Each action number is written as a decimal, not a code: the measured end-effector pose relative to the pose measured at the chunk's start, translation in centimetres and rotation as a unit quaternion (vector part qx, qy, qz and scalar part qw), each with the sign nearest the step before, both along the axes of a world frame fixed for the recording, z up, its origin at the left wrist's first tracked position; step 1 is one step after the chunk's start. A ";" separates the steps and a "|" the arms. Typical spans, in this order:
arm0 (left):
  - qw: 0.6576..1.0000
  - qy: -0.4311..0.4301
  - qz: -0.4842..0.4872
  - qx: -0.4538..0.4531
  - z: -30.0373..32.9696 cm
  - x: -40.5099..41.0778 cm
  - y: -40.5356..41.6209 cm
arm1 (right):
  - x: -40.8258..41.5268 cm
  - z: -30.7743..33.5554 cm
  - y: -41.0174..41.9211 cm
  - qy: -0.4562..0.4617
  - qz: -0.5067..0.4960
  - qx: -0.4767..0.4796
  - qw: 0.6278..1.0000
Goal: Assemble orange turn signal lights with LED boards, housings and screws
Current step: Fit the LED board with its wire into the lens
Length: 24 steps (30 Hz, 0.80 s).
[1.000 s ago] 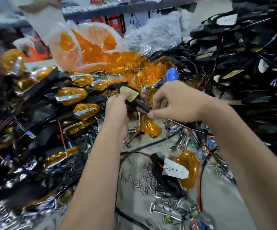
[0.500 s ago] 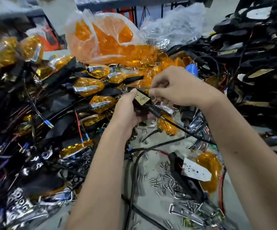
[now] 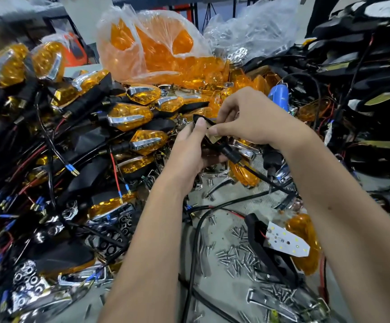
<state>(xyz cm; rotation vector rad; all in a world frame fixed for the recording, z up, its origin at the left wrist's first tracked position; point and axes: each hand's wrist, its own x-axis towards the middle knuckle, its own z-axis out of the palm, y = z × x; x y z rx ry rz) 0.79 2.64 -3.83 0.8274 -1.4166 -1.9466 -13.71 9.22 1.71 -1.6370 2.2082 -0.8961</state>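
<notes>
I see L hand [image 3: 190,151] gripping black housing [image 3: 215,145] at scene center, thumb on top. R hand [image 3: 251,120] pinches LED board [image 3: 213,137] w/ thumb + fingers at housing mouth. Loose screws [image 3: 238,257] near, on table; finished lights pile [image 3: 128,115] left.

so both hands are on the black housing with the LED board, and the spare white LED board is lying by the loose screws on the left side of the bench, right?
Not quite. The head view shows the left hand and right hand both on the black housing, but the spare white LED board lies on the right side of the bench, beside the loose screws.
</notes>
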 end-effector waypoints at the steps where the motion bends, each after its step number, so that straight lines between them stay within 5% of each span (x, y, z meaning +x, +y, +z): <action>1: 1.000 -0.001 -0.001 -0.008 0.0 0.0 0.0 | 0.0 0.0 0.0 -0.003 0.001 0.002 1.000; 21: 1.000 0.027 0.008 -0.011 -0.1 0.2 0.1 | 2.0 0.3 0.0 0.070 0.059 -0.052 0.994; 24: 0.999 0.030 0.017 -0.006 -0.1 0.3 0.1 | 2.0 0.1 0.1 0.020 0.068 -0.077 0.994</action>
